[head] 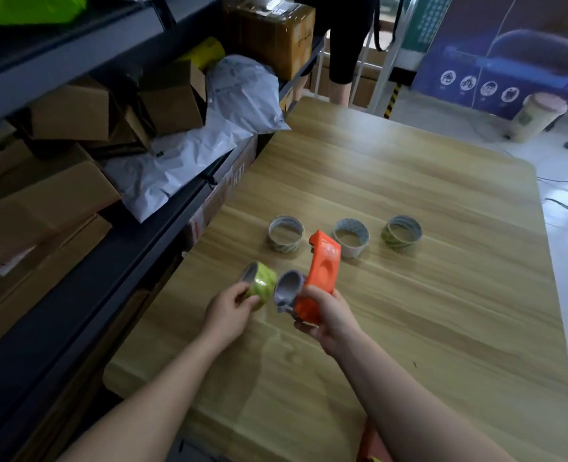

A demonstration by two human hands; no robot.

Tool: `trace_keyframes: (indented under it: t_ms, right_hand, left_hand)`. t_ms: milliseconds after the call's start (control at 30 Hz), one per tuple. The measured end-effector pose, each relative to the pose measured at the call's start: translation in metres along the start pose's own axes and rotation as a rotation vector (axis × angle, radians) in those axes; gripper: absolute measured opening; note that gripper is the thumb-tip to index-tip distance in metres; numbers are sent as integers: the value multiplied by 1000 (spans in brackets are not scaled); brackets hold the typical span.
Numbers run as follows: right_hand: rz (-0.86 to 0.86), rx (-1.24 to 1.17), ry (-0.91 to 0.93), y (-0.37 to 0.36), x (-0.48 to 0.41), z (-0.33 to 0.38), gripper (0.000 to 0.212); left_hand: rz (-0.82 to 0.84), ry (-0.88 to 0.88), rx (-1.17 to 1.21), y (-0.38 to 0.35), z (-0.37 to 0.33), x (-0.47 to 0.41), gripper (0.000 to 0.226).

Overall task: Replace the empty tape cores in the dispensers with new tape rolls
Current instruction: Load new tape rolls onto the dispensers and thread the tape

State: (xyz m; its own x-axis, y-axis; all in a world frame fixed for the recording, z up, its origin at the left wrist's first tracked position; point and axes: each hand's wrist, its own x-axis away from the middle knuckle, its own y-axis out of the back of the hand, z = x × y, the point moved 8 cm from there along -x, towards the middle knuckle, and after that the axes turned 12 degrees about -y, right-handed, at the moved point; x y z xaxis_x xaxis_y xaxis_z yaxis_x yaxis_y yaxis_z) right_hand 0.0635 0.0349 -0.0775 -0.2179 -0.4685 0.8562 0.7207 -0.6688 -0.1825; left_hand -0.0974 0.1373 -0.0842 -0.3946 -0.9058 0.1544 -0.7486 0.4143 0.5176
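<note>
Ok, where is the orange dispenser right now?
Head view, near centre: the right hand grips the dispenser above the table, just right of the green roll held by the left hand.

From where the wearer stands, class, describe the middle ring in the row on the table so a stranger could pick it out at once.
Start at the wooden table and find the row of three rings beyond the orange dispenser. The middle ring sits right of the dispenser's tip. Unlike the green-tinged left ring and right ring, it is plain grey-white.
</note>
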Motion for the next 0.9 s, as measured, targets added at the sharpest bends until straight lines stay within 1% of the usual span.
trace_keyframes:
  t_ms: [33, 67, 133, 200, 300, 400, 567, 667, 733, 800, 833, 900]
  right_hand:
    - [-9, -7, 21, 1, 2, 4, 41]
    - [-18, -15, 44, 1, 4, 8, 40]
    - [-25, -22, 100, 1, 12, 19, 37]
    - [-28, -31, 164, 1, 21, 31, 37]
    - [-50, -39, 224, 4, 35, 44, 57]
    - [-50, -64, 249, 10, 49, 54, 62]
    - [-112, -85, 333, 29, 70, 72, 55]
    - [-98, -140, 375, 32, 83, 82, 39]
    - [-91, -177, 414, 33, 94, 89, 37]
    - [-85, -130, 468, 34, 105, 97, 42]
    - [-77, -75, 484, 33, 111, 100, 40]
    - [-50, 14, 508, 33, 118, 104, 25]
  left_hand:
    - [0, -45, 77, -3, -15, -1, 23]
    - [6, -92, 103, -5, -30, -2, 20]
    - [4, -187, 87, -8, -56, -3, 21]
    - [-3, -242, 161, -9, -72, -3, 20]
    - [22, -254, 315, -8, -93, -1, 19]
    - [13, -311, 295, -3, -118, 2, 20]
    - [21, -352, 322, 1, -144, 5, 13]
    - [63, -393, 323, -8, -159, 11, 13]
    - [78, -411, 327, -14, -167, 14, 16]
    - [71, -436, 332, -15, -175, 15, 21]
    - [56, -451, 330, -14, -178, 15, 23]
    - [7, -485, 309, -10, -183, 16, 24]
